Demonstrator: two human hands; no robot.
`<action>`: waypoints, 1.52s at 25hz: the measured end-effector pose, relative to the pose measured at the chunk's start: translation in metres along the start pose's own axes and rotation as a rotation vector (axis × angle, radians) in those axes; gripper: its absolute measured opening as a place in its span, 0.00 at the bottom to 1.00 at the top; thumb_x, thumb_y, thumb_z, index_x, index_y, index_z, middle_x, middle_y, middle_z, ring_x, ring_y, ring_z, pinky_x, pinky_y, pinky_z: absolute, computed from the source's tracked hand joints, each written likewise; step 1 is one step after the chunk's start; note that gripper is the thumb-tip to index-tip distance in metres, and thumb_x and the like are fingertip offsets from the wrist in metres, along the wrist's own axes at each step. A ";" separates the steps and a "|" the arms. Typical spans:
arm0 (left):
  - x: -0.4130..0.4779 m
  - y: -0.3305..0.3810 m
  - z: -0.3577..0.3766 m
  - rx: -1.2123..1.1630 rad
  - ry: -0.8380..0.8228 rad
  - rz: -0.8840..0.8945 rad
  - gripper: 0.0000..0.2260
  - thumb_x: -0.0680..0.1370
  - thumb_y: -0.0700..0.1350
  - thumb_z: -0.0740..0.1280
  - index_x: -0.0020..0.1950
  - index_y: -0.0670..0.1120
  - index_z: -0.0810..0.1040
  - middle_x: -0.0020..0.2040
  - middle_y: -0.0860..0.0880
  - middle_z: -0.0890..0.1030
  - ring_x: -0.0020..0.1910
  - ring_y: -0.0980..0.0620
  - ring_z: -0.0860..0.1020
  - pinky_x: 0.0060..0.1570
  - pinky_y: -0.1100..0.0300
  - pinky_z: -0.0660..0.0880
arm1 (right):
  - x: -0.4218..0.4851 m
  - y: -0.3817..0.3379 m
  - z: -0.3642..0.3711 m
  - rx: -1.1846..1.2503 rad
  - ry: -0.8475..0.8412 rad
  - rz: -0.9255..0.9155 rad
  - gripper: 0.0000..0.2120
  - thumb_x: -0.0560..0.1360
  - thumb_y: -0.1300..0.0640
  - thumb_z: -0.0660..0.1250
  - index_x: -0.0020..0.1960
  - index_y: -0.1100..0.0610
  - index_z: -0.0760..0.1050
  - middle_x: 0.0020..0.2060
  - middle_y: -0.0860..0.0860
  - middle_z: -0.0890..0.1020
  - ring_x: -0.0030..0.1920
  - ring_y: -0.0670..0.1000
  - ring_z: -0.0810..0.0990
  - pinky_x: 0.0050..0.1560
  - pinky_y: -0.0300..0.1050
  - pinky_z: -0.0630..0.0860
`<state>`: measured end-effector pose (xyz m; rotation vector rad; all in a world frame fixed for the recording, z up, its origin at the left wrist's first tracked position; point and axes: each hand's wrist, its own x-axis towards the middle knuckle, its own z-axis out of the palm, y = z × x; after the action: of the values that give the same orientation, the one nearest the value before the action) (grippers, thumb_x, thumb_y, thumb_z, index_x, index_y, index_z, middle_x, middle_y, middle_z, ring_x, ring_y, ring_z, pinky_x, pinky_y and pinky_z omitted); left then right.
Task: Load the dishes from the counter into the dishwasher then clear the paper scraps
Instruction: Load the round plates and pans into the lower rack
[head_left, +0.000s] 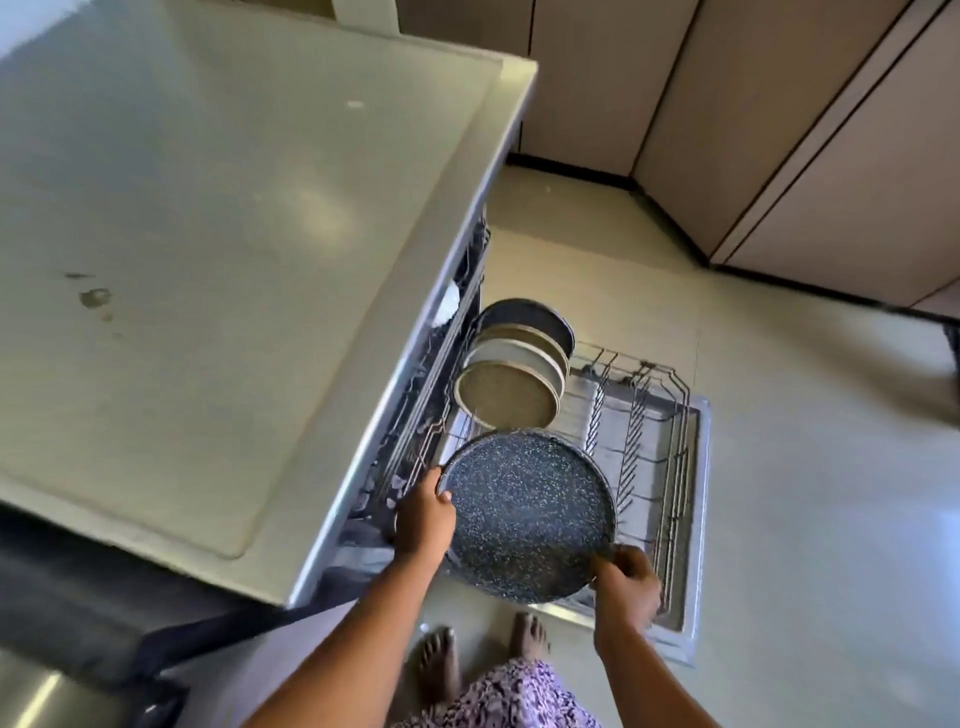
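Head view: a person stands at an open dishwasher and holds a dark speckled plate (530, 514) with 2 hands. The left hand (423, 519) grips the plate's left rim, thumb over the front edge and the other fingers hidden behind it. The right hand (626, 582) pinches the lower right rim with curled fingers; it is blurred, so the exact finger placement is unclear. The plate is tilted, its face turned up toward the camera, over the near end of the pulled-out lower rack (649, 441). Whether its bottom edge touches the wires cannot be told.

Just beyond the plate, a row of dishes (506, 400) stands on edge in the rack's far left part, overlapping one another: 1 dark dish at the far end and paler beige and grey ones in front of it. The rack's right side shows bare wire tines. The rack sits over the lowered door (698, 519).

The pale counter (208, 234) fills the left of the view, above the dishwasher. It bears a brownish stain (96, 299) near its left side and 1 small white bit (355, 104) farther back; what that bit is cannot be told. Something white (448, 306) shows under the counter's edge in the upper part of the dishwasher.

2 bare feet (439, 660) and a patterned purple garment (509, 696) appear at the bottom, on a light floor (805, 467). Beige cabinets (779, 130) line the far side.
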<state>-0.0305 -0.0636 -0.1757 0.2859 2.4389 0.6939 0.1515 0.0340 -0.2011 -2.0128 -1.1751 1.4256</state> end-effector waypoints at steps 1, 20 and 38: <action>0.009 -0.006 0.013 0.006 -0.018 -0.020 0.13 0.78 0.37 0.60 0.62 0.43 0.75 0.54 0.37 0.80 0.52 0.37 0.77 0.47 0.50 0.73 | 0.011 0.009 0.005 -0.012 0.001 0.001 0.10 0.65 0.74 0.66 0.35 0.60 0.75 0.31 0.57 0.77 0.35 0.53 0.72 0.36 0.42 0.68; 0.237 -0.014 0.119 -0.657 -0.018 -0.152 0.16 0.72 0.66 0.60 0.45 0.56 0.79 0.49 0.51 0.81 0.51 0.51 0.78 0.44 0.59 0.71 | 0.195 -0.013 0.146 0.232 -0.215 -0.230 0.08 0.72 0.68 0.69 0.44 0.55 0.80 0.37 0.48 0.81 0.40 0.46 0.80 0.48 0.36 0.78; 0.289 -0.019 0.143 -0.713 0.149 0.002 0.09 0.75 0.58 0.62 0.40 0.60 0.81 0.40 0.56 0.80 0.49 0.48 0.78 0.55 0.52 0.73 | 0.243 0.008 0.195 0.352 -0.161 -0.336 0.14 0.70 0.71 0.67 0.39 0.52 0.79 0.38 0.53 0.81 0.41 0.51 0.80 0.51 0.57 0.80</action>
<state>-0.1809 0.0805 -0.4232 -0.0528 2.1455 1.5587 0.0072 0.2003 -0.4216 -1.4128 -1.1638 1.5145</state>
